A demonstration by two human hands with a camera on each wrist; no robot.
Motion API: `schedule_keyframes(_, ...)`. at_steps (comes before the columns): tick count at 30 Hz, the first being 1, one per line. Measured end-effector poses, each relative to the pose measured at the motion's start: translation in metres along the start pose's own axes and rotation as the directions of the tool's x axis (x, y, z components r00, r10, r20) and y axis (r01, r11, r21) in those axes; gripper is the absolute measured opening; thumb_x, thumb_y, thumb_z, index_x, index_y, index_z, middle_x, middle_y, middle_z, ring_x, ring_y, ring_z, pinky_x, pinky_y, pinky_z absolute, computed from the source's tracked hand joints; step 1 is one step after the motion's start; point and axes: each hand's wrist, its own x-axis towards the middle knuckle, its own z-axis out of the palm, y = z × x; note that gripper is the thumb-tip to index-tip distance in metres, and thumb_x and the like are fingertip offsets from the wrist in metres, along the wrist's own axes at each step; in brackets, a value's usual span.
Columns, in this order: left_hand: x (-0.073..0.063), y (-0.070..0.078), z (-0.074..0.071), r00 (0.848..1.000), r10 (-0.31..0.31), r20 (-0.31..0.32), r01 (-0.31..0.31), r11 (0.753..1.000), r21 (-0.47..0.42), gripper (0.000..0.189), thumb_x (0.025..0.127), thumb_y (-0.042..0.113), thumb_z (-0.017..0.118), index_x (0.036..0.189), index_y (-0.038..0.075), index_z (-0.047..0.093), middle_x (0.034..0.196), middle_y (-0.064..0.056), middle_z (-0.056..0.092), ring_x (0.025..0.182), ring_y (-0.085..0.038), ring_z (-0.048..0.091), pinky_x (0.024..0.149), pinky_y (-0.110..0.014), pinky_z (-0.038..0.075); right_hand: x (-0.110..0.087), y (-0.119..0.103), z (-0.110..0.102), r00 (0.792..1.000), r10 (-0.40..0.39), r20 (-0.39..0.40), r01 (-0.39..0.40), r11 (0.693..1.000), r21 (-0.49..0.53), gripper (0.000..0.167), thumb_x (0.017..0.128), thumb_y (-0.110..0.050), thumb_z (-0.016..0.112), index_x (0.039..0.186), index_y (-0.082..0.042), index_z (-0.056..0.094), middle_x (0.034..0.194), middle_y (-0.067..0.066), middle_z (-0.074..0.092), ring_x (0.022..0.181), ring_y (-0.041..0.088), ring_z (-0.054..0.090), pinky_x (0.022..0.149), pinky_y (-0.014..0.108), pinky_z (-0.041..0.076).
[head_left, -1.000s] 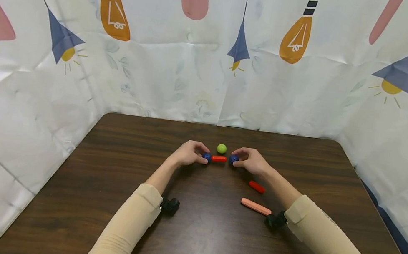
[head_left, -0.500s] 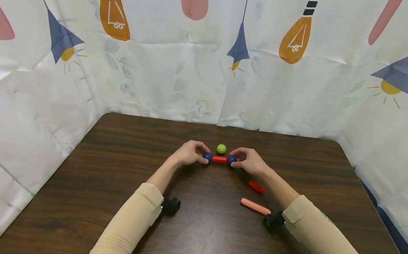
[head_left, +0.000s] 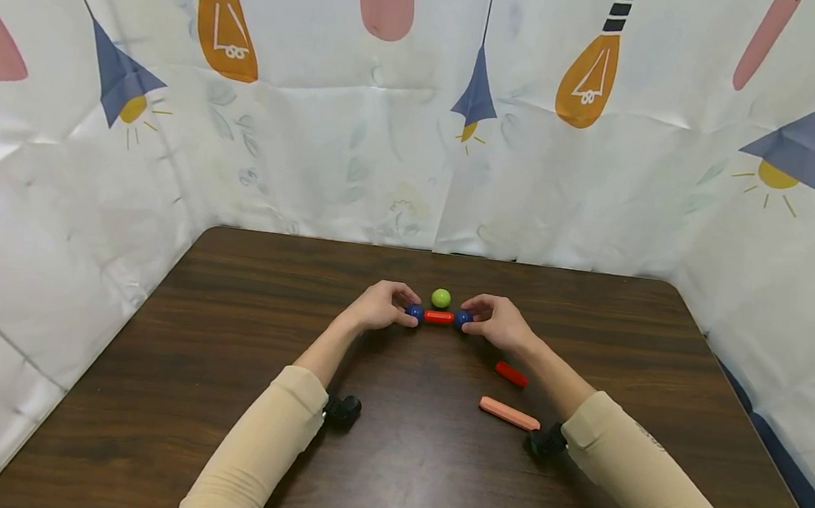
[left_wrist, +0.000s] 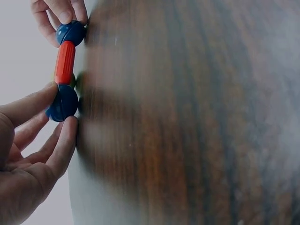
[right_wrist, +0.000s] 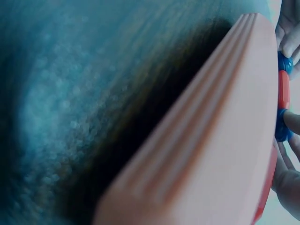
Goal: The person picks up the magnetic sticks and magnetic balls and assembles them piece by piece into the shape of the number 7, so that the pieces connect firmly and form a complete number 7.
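My left hand (head_left: 380, 306) pinches a dark blue ball (left_wrist: 63, 104) between thumb and fingers. Opposite it, my right hand (head_left: 502, 322) pinches a second blue ball (left_wrist: 71, 33) in the same way. Between the two balls lies a short red grooved rod (left_wrist: 65, 62), its ends meeting both of them in a straight line. Just behind the rod sits a lime green ball (head_left: 441, 298), mostly hidden in the left wrist view.
Another red rod (head_left: 511, 374) lies on the dark wooden table (head_left: 254, 337) beneath my right forearm. Nearer, a longer peach rod (head_left: 509, 413) lies beside the right wrist camera (head_left: 546, 440) and fills much of the right wrist view. A patterned white curtain (head_left: 312, 159) surrounds the table.
My right hand has brought its blue ball left, closing the gap to the red rod's right end. The left hand has shifted very slightly to the right.
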Motion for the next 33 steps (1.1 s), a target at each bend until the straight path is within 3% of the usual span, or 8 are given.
schedule_keyframes(7, 0.000, 0.000, -0.001, 1.000, 0.016, 0.010, -0.016, 1.000, 0.014, 0.032, 0.090, 0.015, 0.081, 0.120, 0.008, 0.072, 0.118, -0.010, 0.068, 0.106, -0.026, 0.064, 0.094, -0.042, 0.051, 0.000, 0.000, 0.000, 1.000, 0.005, -0.001, -0.005, 1.000, -0.003, 0.036, 0.093, -0.006, 0.075, 0.127, -0.001, 0.066, 0.116, 0.016, 0.066, 0.107, 0.030, 0.061, 0.093, 0.045, 0.049)
schedule_keyframes(14, -0.001, -0.001, -0.001, 1.000, 0.018, 0.010, -0.018, 1.000, 0.012, 0.028, 0.091, 0.013, 0.080, 0.117, 0.008, 0.074, 0.115, -0.009, 0.068, 0.103, -0.025, 0.063, 0.090, -0.040, 0.052, -0.003, 0.001, -0.005, 0.999, -0.036, 0.025, 0.036, 0.999, 0.023, 0.045, 0.093, -0.004, 0.074, 0.133, 0.007, 0.058, 0.125, 0.022, 0.064, 0.113, 0.034, 0.061, 0.098, 0.047, 0.050)
schedule_keyframes(33, -0.001, -0.003, -0.001, 1.000, 0.012, 0.012, -0.012, 1.000, -0.006, 0.029, 0.091, 0.014, 0.080, 0.118, 0.009, 0.073, 0.117, -0.007, 0.067, 0.106, -0.026, 0.064, 0.094, -0.041, 0.051, -0.017, 0.007, -0.021, 0.992, -0.083, 0.096, 0.083, 0.997, 0.008, 0.049, 0.095, -0.008, 0.074, 0.137, 0.007, 0.054, 0.125, 0.023, 0.062, 0.108, 0.032, 0.063, 0.092, 0.044, 0.052)
